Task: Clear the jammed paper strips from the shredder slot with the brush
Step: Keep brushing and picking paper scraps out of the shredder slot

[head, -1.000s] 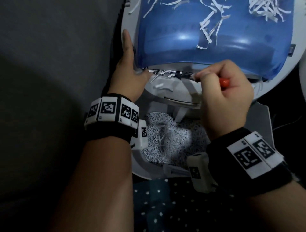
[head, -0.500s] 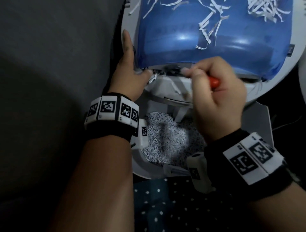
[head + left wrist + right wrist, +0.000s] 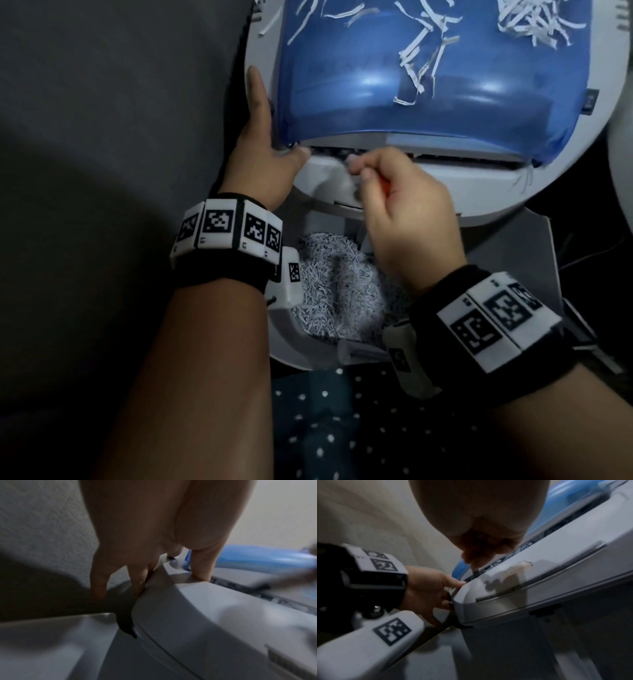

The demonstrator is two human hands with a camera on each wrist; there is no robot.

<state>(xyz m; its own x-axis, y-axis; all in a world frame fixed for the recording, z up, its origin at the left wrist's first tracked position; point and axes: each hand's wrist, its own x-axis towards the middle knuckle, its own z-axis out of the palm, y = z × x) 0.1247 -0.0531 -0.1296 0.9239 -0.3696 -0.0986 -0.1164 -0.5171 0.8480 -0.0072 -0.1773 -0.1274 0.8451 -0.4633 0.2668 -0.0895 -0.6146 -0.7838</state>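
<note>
Orange handle of the brush (image 3: 386, 186) shows only as a sliver inside my right hand (image 3: 407, 222); my fingers (image 3: 359, 163) are clenched round it, pinching low near the head. The bristles sit in the left part of the shredder slot (image 3: 455, 158), just beside my left thumb. My left hand (image 3: 263, 161) lies with relaxed, straight fingers along the shredder's (image 3: 428, 192) left edge, thumb pressing the grey lip, steadying it.

I judge the step is best done with short flicks along the slot, dragging the paper strips (image 3: 494, 563) outward and down toward the bin of shreds (image 3: 339, 294) below, rather than pushing them deeper. I should keep the left hand braced and its thumb out of the bristles' path.

No brand or writing is readable; the wristbands bear only black-and-white coded squares.
</note>
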